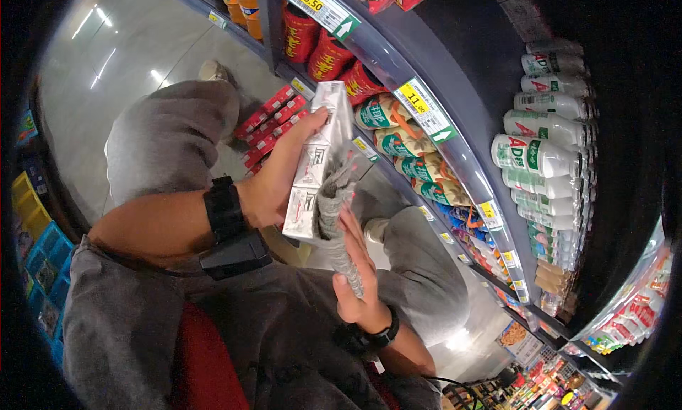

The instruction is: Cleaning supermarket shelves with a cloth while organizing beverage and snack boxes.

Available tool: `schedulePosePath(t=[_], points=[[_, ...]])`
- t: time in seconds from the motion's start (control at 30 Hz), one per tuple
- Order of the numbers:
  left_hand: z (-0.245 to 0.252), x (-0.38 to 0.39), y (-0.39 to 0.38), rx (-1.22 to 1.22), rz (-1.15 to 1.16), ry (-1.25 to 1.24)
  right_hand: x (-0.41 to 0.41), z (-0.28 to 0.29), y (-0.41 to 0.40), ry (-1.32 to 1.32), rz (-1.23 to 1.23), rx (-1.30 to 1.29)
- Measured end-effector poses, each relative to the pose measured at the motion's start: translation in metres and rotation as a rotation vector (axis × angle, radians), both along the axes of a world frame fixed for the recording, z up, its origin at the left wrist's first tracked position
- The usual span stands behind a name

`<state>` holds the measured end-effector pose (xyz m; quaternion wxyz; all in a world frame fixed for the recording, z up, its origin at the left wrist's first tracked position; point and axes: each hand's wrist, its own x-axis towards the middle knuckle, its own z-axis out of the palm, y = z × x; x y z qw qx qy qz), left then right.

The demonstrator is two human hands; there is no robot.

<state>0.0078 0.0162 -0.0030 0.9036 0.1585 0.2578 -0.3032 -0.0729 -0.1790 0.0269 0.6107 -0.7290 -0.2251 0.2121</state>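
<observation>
A long multipack of small white drink cartons (309, 165), wrapped in clear film, is held in front of me above the floor. My left hand (274, 181) grips it from its left side, with the thumb along the upper edge; the other fingers are mostly hidden. My right hand (358, 274) holds a bunched grey cloth (335, 213) against the right side of the pack. Its fingers lie stretched along the cloth, and the thumb sits near the cloth's lower end. The cloth's far end looks blurred.
Store shelving with a price-tag rail (421, 109) curves along the right. Red packs (322, 55) and coconut drink packs (391, 143) stand on a lower shelf, white bottles (538, 154) above. Red boxes (272, 122) sit low beyond my left hand. Blue crates (48, 282) are at left.
</observation>
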Motion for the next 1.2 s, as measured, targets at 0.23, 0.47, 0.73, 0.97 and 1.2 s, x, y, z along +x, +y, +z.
schedulePosePath(t=[0.23,0.47,0.73,0.97,1.2], points=[[0.026,-0.014,-0.012,-0.055,-0.250,-0.153,0.025,-0.008,0.000,-0.285,-0.404,-0.233],[0.022,-0.021,-0.021,0.165,-0.402,-0.270,0.026,-0.007,-0.021,0.359,-0.777,0.310],[-0.022,-0.003,-0.005,0.362,-0.012,-0.022,0.027,0.005,-0.019,0.126,-0.190,-0.801],[-0.044,-0.006,-0.009,0.455,0.107,-0.126,0.016,0.002,-0.027,0.099,0.134,-0.737],[-0.044,-0.023,-0.025,0.449,-0.176,-0.226,0.046,0.011,-0.074,0.082,-0.136,-1.283]])
